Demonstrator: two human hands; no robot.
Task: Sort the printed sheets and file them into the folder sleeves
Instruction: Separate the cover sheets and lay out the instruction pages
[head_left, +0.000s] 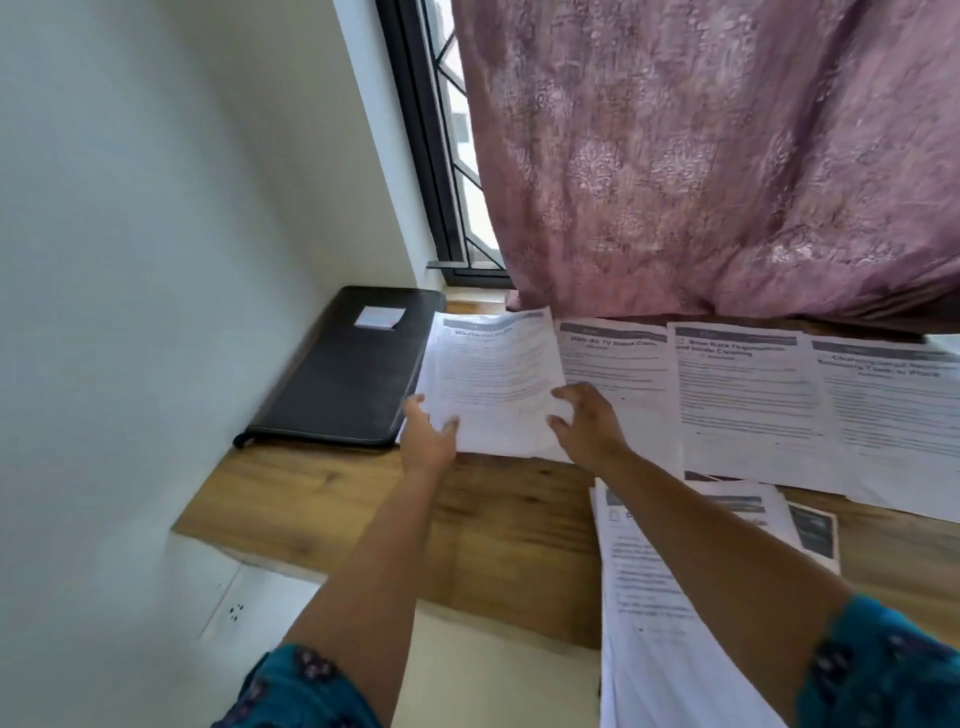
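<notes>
Beside the closed folder (345, 366), a sheet pile (491, 384) is gripped at both edges by the left hand (427, 434) and right hand (587, 423); sorting is underway, and the folder must next be opened.

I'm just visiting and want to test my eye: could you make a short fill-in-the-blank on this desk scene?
1. The closed black folder lies against the ____.
2. Both hands, left hand and right hand, hold a stack of ____.
3. Behind the sheets laid in a row hangs a pink ____.

Missing words: wall; printed sheets; curtain.
</notes>
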